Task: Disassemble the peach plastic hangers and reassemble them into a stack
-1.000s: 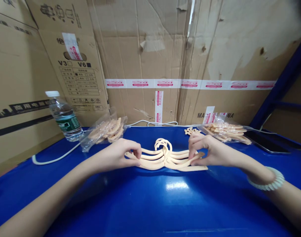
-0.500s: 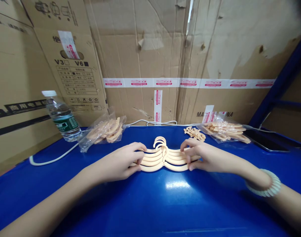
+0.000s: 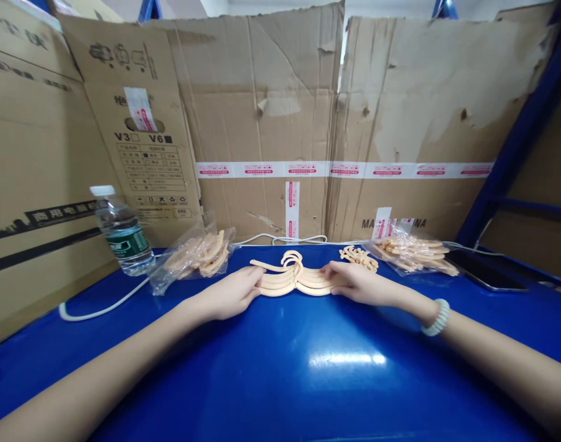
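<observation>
Several small beige clothes hangers [image 3: 280,283] lie together on the blue table, their curved hooks [image 3: 291,258] bunched at the far side. My left hand [image 3: 237,291] is closed on the left ends of the hangers, thumb at the near edge. One arm at the back of the bunch sticks out past my left fingers. On the other side, my right hand [image 3: 354,281] grips the right ends, which its fingers partly hide. A pale coiled band [image 3: 436,317] circles my right wrist.
Clear bags of beige pieces stand left [image 3: 195,255] and right [image 3: 412,252]. Loose beige hook pieces [image 3: 358,258] lie behind my right hand. A water bottle [image 3: 124,236], a white cable [image 3: 103,313] and a dark phone [image 3: 485,270] are nearby. Cardboard [image 3: 262,135] walls the back.
The hanger arms have been drawn closer together, except one at the back left that now angles away. My fingers have closed in on both ends. The camera view has tilted up.
</observation>
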### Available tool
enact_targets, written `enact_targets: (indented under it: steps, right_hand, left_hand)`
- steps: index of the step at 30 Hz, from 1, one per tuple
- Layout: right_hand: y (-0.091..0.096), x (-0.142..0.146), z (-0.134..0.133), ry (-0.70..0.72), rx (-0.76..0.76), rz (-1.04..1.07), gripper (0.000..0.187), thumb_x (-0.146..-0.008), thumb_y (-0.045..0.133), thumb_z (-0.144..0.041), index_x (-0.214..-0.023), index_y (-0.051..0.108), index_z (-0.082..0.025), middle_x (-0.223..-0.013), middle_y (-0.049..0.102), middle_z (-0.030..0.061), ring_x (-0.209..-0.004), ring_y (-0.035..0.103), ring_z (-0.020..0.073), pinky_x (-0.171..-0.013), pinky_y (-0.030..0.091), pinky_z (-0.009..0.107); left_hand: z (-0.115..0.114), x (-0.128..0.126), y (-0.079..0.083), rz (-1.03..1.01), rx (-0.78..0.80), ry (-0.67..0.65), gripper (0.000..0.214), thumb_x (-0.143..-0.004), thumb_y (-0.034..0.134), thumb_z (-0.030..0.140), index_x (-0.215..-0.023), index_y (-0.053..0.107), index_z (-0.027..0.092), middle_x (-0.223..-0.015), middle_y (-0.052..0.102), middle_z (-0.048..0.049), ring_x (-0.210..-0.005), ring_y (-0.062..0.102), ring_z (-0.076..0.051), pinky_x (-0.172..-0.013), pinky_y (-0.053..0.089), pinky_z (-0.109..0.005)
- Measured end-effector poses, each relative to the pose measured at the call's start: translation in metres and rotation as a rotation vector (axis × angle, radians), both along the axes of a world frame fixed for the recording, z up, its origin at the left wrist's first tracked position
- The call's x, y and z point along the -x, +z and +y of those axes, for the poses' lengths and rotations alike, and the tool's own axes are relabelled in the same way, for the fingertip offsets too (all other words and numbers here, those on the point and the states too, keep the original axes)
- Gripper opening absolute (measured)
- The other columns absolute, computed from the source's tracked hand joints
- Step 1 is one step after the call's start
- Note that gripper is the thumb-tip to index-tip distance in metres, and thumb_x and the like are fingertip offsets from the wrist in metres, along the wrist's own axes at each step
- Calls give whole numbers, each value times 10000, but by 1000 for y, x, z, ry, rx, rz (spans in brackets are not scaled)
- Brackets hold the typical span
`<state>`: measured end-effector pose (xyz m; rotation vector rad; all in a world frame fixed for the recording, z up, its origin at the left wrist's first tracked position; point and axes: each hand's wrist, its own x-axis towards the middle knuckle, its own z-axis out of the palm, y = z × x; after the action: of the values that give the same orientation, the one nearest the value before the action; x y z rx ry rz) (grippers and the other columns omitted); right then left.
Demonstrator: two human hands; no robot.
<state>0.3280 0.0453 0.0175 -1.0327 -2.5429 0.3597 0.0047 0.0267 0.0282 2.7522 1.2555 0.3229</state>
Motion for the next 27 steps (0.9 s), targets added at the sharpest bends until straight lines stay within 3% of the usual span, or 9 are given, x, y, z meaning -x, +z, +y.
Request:
enact_targets:
  steps: [4,9,12,14,19,23,27]
  right_hand:
    - [4,5,21,-32,-40,-36,329,-789,609,-82,-1107,564,-151,-1130,662,137,-1053,625,265,-919,475,399]
    - [5,10,38,-49,-110,-64,326,-763,591,-48,-1077,616,-130,-1100,682,145,-1034,642,274,-924,483,401]
    - [1,13,38,-41,-162,-58,318,-789,548,-38,-1084,613,-137,-1112,667,144,-1053,631,267,-932,486,403]
    - [-2,13,35,-27,-195,-54,299,-809,538,-50,-1081,613,-149,-1139,650,143,-1075,618,262,-945,484,402]
    - [-6,8,28,-39,-280,-60,262,-859,564,-147,-1120,596,-146,-1210,597,170,-1136,568,288,-986,454,443]
    - [-7,4,24,-61,-339,-101,237,-879,549,-170,-1111,593,-165,-1137,631,152,-1160,539,313,-1009,402,510]
    - [-10,8,24,-73,-375,-122,236,-911,501,-191,-1132,583,-176,-1150,640,148,-1179,525,320,-1030,358,552]
  left_hand:
    - [17,-1,-4,0,-60,3,83,-906,396,191,-877,474,185,-931,587,-96,-882,559,-241,-805,453,-374]
    - [23,-4,0,16,-98,23,126,-879,430,188,-934,541,161,-992,625,-127,-968,587,-270,-868,457,-407]
    - [23,-7,5,38,-70,56,351,-887,482,300,-1191,522,130,-1177,618,-172,-1101,580,-307,-942,442,-444]
    - [25,-10,7,60,-31,84,572,-894,494,441,-1359,424,115,-1373,518,-215,-1261,494,-350,-1030,383,-494]
    - [43,-16,8,130,85,112,918,-822,470,708,-1490,293,104,-1555,256,-240,-1444,200,-404,-1132,195,-587]
    - [55,-16,10,136,84,90,817,-833,491,671,-1473,357,182,-1543,328,-181,-1430,266,-378,-1130,213,-584]
    - [55,-13,8,120,12,106,651,-895,477,524,-1437,413,169,-1506,405,-179,-1402,342,-354,-1126,245,-576]
